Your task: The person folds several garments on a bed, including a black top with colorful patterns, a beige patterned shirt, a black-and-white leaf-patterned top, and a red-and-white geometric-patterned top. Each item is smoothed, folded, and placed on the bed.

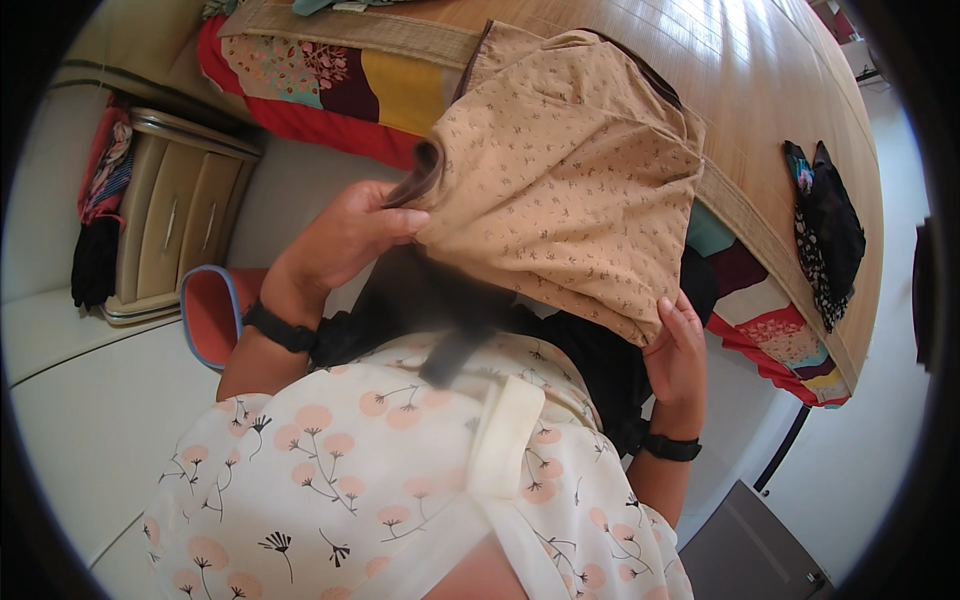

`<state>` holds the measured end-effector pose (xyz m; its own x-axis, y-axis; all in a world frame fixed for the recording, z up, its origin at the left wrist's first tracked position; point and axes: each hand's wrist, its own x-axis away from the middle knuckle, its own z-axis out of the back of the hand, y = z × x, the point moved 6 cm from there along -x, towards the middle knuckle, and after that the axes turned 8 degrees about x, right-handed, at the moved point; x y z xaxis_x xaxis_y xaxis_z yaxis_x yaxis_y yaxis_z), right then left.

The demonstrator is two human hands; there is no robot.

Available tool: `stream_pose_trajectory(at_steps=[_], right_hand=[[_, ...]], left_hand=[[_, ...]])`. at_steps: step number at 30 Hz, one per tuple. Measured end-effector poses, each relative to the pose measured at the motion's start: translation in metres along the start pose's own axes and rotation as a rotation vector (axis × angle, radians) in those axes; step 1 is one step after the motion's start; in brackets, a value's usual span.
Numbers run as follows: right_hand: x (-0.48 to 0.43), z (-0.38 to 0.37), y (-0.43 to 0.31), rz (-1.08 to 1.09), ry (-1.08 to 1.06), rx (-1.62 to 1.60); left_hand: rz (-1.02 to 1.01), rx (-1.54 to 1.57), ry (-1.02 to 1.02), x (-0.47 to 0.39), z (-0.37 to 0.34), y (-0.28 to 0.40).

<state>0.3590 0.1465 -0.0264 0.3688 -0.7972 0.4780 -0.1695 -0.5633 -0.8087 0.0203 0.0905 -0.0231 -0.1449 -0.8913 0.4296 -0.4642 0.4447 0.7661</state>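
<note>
A tan garment (562, 180) with a small dark print and dark brown edging spreads between my two hands, its far part lying on a bed with a woven mat (757, 97). My left hand (360, 229) pinches the brown-trimmed edge at the near left, thumb on top. At the near right corner, my right hand (679, 337) grips the cloth between thumb and fingers. The near part of the garment is off the bed's edge, above my lap. Folds hide some of its shape, so its exact kind is unclear.
Dark printed clothing (829, 232) lies on the mat at the right, and teal cloth (337, 6) at the top. A beige bedside cabinet (180, 210) stands left, near a red bin with a blue rim (185, 315). A grey panel (754, 547) is at lower right.
</note>
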Motion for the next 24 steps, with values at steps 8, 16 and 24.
stream_pose_trajectory(at_steps=[8, 16, 24], right_hand=[[0.004, -0.002, 0.003, 0.006, -0.006, -0.006], [-0.013, 0.003, -0.046, 0.113, -0.166, -0.103], [-0.092, 0.014, -0.081, 0.315, 0.007, -0.311]], left_hand=[[0.003, 0.006, -0.016, 0.004, -0.007, 0.001], [-0.188, 0.1, -0.175, -0.03, -0.026, 0.054], [-0.473, 0.307, -0.126, -0.103, -0.047, 0.089]])
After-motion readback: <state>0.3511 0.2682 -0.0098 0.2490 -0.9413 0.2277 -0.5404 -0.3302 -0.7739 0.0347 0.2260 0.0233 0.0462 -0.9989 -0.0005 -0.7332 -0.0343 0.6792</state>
